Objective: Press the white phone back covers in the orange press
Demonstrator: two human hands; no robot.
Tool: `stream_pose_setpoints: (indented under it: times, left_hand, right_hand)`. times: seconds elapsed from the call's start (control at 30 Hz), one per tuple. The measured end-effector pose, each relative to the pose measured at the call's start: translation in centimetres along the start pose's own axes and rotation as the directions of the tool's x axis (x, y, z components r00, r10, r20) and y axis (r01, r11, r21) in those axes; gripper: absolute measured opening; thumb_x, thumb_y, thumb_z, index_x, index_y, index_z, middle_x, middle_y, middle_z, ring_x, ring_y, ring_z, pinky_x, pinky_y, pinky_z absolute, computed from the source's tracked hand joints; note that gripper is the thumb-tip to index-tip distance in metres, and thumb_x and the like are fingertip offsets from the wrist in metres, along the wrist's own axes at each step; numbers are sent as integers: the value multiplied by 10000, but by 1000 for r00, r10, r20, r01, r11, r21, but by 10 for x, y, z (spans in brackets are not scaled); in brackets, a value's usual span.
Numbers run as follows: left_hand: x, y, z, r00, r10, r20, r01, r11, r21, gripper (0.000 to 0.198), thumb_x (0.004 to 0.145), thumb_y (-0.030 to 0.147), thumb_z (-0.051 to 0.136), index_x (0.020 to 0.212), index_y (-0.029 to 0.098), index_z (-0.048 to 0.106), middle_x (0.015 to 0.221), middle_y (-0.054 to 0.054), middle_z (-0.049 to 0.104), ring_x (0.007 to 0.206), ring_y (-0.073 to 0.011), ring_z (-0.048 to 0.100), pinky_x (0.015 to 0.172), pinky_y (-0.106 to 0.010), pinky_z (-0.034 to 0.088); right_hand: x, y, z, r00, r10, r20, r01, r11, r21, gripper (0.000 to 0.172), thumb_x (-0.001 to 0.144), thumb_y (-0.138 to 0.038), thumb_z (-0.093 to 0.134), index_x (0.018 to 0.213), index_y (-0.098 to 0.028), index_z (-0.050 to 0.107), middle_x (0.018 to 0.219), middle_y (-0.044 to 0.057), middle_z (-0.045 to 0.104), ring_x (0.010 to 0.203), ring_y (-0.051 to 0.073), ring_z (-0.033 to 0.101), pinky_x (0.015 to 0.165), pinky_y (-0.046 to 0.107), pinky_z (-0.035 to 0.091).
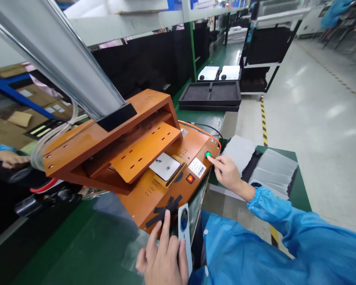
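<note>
My right hand (228, 172) points with its forefinger stretched out, the tip touching the lit green button (208, 154) on an orange press machine (142, 150); the other fingers are curled and hold nothing. A white flat device (165, 166) lies in the machine's nest under the orange press plate (142, 152). My left hand (163, 255) rests near the front of the machine by black tape strips (164, 211), fingers stretched forward, holding a slim white-and-blue part (184, 229) against its side.
A red switch (190, 178) and a barcode label (197, 167) sit on the machine's front. Black trays (210, 95) lie further along the green bench, white devices (219, 73) beyond. Grey foam sheets (274, 168) lie right. Another person's hand (10, 159) shows at the left edge.
</note>
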State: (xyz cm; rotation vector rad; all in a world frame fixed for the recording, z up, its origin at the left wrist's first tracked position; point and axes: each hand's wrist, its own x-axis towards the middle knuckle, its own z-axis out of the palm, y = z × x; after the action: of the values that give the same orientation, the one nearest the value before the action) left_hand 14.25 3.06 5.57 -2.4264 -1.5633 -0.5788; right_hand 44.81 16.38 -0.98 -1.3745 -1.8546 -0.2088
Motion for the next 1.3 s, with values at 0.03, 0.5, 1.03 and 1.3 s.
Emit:
stream_pose_setpoints:
  times: [0.03, 0.5, 1.03, 1.3]
  left_hand:
    - [1, 0, 0, 1000, 3, -4, -3, 1000, 9, 194, 924, 269, 559, 736, 217, 558, 1521, -99, 545, 1243, -351, 561, 844, -472, 351]
    - [-23, 61, 29, 997, -58, -53, 27, 884, -466, 67, 933, 225, 530, 942, 263, 585, 1164, -105, 672, 1193, -341, 547, 960, -522, 392]
    - [-41, 82, 79, 897, 254, 363, 71, 727, -683, 271, 980, 384, 553, 1210, 290, 662, 1304, -88, 674, 1190, -267, 674, 986, -448, 600]
    - [-51, 79, 84, 850, 261, 457, 162, 696, -699, 269, 988, 411, 536, 1169, 279, 685, 1277, -90, 693, 1205, -262, 665, 1021, -460, 578]
  right_hand:
    - [3, 3, 0, 999, -16, 29, 16, 1000, 4, 538, 950, -93, 447, 1453, -254, 549, 991, 87, 617, 903, 234, 570, 799, 397, 507]
    - [-110, -107, -67, 723, 62, 688, -640, 435, 634, 522, 906, -673, 608, 1168, -223, 572, 1017, 64, 737, 869, 213, 714, 714, 313, 590]
    - [-223, 116, -116, 710, 593, 379, -389, 779, -491, 274, 983, -224, 425, 1097, -117, 650, 1038, 181, 626, 1020, 293, 553, 925, 383, 457]
    - [-230, 127, -106, 785, 508, 355, -251, 784, -567, 571, 921, -257, 580, 1464, -110, 483, 1480, 219, 491, 1355, 352, 457, 1131, 499, 386]
